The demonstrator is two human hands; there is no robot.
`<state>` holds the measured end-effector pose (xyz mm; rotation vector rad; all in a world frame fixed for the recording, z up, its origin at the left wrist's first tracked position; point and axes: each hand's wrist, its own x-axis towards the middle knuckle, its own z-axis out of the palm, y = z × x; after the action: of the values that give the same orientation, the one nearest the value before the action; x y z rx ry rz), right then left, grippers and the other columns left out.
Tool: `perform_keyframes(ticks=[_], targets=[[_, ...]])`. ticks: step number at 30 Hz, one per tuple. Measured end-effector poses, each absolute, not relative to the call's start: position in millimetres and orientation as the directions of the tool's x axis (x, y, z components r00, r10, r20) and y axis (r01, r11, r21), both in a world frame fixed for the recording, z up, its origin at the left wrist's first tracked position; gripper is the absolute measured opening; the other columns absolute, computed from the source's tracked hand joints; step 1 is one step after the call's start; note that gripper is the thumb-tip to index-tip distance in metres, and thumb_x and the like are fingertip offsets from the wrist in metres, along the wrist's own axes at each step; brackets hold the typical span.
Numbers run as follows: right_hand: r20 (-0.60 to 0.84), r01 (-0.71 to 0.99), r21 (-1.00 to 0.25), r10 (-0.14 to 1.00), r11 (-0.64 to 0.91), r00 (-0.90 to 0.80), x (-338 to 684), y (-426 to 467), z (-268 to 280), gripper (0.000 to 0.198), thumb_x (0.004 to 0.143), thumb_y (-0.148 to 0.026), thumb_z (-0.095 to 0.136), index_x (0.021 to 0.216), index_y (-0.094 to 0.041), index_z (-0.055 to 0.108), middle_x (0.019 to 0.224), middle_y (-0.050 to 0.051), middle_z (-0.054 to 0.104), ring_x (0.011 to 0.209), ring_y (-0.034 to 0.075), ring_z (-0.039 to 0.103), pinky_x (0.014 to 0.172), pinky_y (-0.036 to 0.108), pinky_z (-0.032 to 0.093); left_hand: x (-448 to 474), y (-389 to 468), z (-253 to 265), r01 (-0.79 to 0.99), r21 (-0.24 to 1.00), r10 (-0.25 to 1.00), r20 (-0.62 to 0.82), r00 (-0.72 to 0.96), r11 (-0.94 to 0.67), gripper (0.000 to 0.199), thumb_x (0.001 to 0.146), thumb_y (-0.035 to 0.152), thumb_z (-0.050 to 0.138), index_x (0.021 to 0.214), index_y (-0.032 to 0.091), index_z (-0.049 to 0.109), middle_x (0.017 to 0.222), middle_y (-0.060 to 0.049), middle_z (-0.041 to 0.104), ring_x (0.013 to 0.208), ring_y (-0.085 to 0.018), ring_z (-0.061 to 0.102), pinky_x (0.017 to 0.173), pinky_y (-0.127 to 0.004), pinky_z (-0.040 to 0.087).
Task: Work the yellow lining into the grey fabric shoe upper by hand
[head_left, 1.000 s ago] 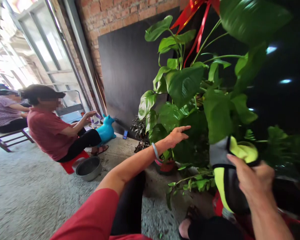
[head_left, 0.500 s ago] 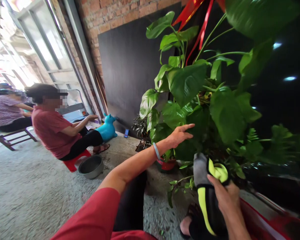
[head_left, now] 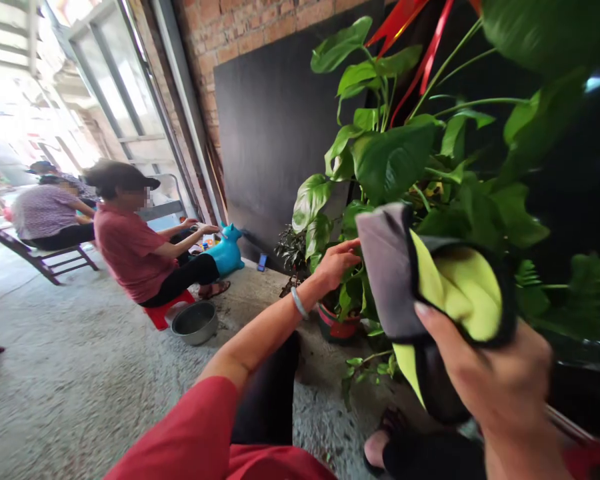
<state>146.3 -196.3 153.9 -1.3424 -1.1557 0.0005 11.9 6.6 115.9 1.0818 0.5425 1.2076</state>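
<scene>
My right hand (head_left: 495, 373) grips a folded cloth (head_left: 387, 273), grey on one side and yellow-green on the other, with black edging. It is held up in front of a large potted plant (head_left: 393, 160) with broad green leaves. My left hand (head_left: 337, 262), a pale bangle (head_left: 299, 303) at its wrist, reaches in among the lower leaves. Its fingers are stretched out, and the fingertips pass behind the cloth's left edge, so I cannot tell whether they touch a leaf. Below it stands the plant's red and green pot (head_left: 337, 325).
At left a person (head_left: 130, 247) sits on a red stool (head_left: 165, 310) beside a grey basin (head_left: 195, 325). Near them are a blue animal-shaped toy (head_left: 229, 250) and a phone (head_left: 262, 262). Another person (head_left: 50, 210) sits farther back. A dark board (head_left: 280, 140) leans against the brick wall.
My right hand has lifted the cloth upward, towards the leaves. My left hand has drawn back slightly to the left, and its fingers are less spread. The view has shifted a little.
</scene>
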Motion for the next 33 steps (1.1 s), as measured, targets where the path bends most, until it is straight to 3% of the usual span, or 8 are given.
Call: perform_keyframes(ticks=[3,8,13,18,22,26,29,33], targets=[[0.689,0.571,-0.699,0.618,0.43,0.379,148.1,-140.7,156.4,0.037,0.079,-0.042,0.072,0.106,-0.016,0.076,0.115,0.013,0.076,0.112,0.028,0.069,0.103,0.039,0.051,22.6,2.9,115.2,-0.5,0.864,0.904,0.175,0.391,0.05,0.041,0.061,0.003,0.065,0.099,0.012,0.077,0.083,-0.004,0.074,0.083,-0.019,0.068,0.087,-0.032,0.051],[0.45,0.449,-0.88,0.567,0.152,0.69,196.4,-112.9,131.2,0.048,0.065,-0.041,0.081,0.101,-0.01,0.076,0.1,0.015,0.077,0.093,0.033,0.073,0.081,0.04,0.057,5.0,2.4,108.3,-0.468,0.879,0.913,0.112,0.393,0.094,0.063,0.06,-0.002,0.068,0.121,0.014,0.073,0.077,0.001,0.071,0.076,-0.013,0.065,0.087,-0.028,0.05],[0.753,0.641,-0.657,0.381,0.397,0.537,173.0,-120.9,174.9,0.043,0.076,-0.039,0.076,0.108,-0.011,0.076,0.107,0.015,0.077,0.096,0.028,0.074,0.085,0.035,0.056,11.1,1.1,106.5,-0.451,0.886,0.889,0.118,0.443,0.107,0.066,0.061,0.001,0.07,0.125,0.013,0.071,0.078,-0.001,0.071,0.073,-0.013,0.065,0.084,-0.029,0.051],[0.636,0.694,-0.683,0.652,0.228,0.412,154.7,-106.3,142.8,0.045,0.072,-0.046,0.066,0.102,-0.013,0.074,0.107,0.019,0.076,0.109,0.034,0.07,0.094,0.042,0.053,16.8,-8.4,87.6,-0.439,0.896,0.849,0.178,0.498,0.07,0.052,0.06,0.009,0.073,0.112,0.013,0.076,0.088,-0.006,0.075,0.079,-0.019,0.067,0.078,-0.03,0.053],[0.395,0.536,-0.844,0.703,0.024,0.592,178.8,-140.0,87.4,0.045,0.063,-0.057,0.069,0.088,-0.02,0.072,0.093,0.015,0.076,0.1,0.037,0.071,0.084,0.045,0.056,-28.5,15.1,65.0,-0.379,0.918,0.978,-0.037,0.205,0.114,0.026,0.063,0.006,0.074,0.088,0.011,0.075,0.08,-0.007,0.072,0.076,-0.017,0.066,0.072,-0.027,0.052],[0.414,0.48,-0.873,0.65,0.085,0.637,172.0,-170.4,105.9,0.045,0.062,-0.055,0.076,0.092,-0.021,0.075,0.096,0.01,0.077,0.1,0.035,0.072,0.088,0.044,0.057,-74.3,67.5,67.0,-0.585,0.794,0.914,-0.346,-0.214,0.164,0.014,0.078,0.012,0.07,0.09,0.017,0.066,0.08,-0.001,0.065,0.069,-0.011,0.06,0.07,-0.023,0.049],[0.576,0.516,-0.806,0.583,0.289,0.573,144.6,-157.1,139.5,0.042,0.069,-0.049,0.077,0.1,-0.021,0.076,0.102,0.007,0.078,0.104,0.031,0.072,0.093,0.04,0.056,-77.6,95.7,78.2,-0.669,0.706,0.919,-0.384,-0.088,0.231,0.013,0.086,0.025,0.07,0.092,0.018,0.061,0.085,-0.005,0.065,0.075,-0.017,0.064,0.073,-0.029,0.053],[0.626,0.511,-0.77,0.611,0.382,0.485,129.9,-127.5,142.8,0.036,0.073,-0.046,0.072,0.099,-0.02,0.076,0.105,0.009,0.078,0.106,0.03,0.072,0.095,0.04,0.056,-65.6,100.3,83.1,-0.845,0.499,0.97,-0.229,0.087,0.193,0.01,0.084,0.012,0.066,0.081,0.018,0.058,0.073,-0.003,0.063,0.071,-0.015,0.063,0.079,-0.03,0.054]])
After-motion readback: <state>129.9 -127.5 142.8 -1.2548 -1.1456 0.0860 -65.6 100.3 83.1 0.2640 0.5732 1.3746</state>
